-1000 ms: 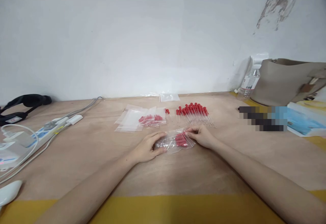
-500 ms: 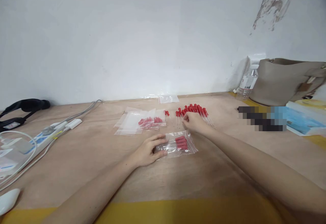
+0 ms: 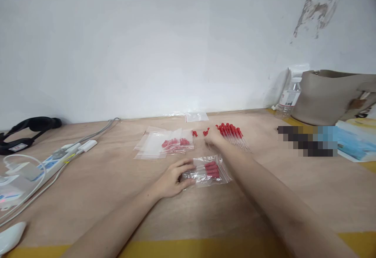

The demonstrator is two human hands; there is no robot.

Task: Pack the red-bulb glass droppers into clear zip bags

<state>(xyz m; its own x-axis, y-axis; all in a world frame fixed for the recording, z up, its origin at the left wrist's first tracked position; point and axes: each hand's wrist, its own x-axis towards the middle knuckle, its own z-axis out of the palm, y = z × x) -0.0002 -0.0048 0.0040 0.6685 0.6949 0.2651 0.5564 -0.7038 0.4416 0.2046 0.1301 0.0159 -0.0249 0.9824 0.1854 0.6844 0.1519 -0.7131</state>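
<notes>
My left hand (image 3: 172, 178) rests on the table with thumb and fingers pinching the left end of a clear zip bag (image 3: 209, 171) that holds a few red-capped droppers. My right hand (image 3: 215, 141) reaches past the bag to the left part of a row of loose red-capped glass droppers (image 3: 232, 133). Its fingers are curled among the droppers, and motion blur hides what they hold. A pile of filled and flat clear bags (image 3: 164, 143) lies left of the loose droppers.
A power strip with cables (image 3: 49, 160) and a black strap (image 3: 26, 129) lie at the left. More clear bags (image 3: 196, 116) sit by the wall. A water bottle (image 3: 289, 98), a beige bag (image 3: 331, 95) and a blue packet (image 3: 355, 142) stand at the right.
My right hand let go of the bag's right end and moved away to the loose droppers, then a little left along the row. My left hand stayed on the bag.
</notes>
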